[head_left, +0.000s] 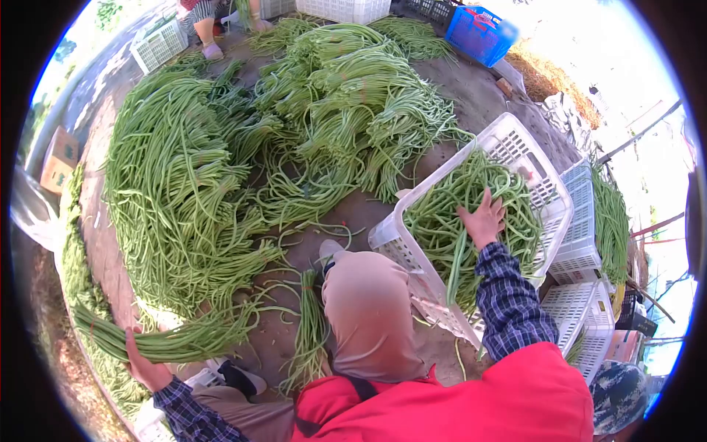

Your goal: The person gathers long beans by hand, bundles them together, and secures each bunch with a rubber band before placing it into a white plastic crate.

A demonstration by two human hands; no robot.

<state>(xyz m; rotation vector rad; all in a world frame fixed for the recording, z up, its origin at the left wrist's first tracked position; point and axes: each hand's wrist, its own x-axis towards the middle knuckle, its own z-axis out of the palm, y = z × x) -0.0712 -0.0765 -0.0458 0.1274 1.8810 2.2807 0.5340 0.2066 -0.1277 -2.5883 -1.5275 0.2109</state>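
Observation:
My left hand (148, 370) is wrapped around one end of a bundle of long green yardlong beans (184, 343), whose other ends trail to the right over the ground. At the right, my right hand (484, 219) lies with fingers spread on loose, tangled yardlong beans (443, 221). These fill a white slatted plastic crate (518, 138), which stands tilted beside my knee. Between my legs lies a smaller bean bundle (310, 328), gathered near its top. A large pile of beans (177, 177) spreads ahead on the left.
Another heap of bundled beans (350, 88) lies further ahead. More crates (578, 221) stand beyond my right arm. A blue crate (480, 35) sits at the far right, a white crate (160, 46) at the far left near another person's legs (205, 31). A cardboard box (60, 160) stands at the left edge.

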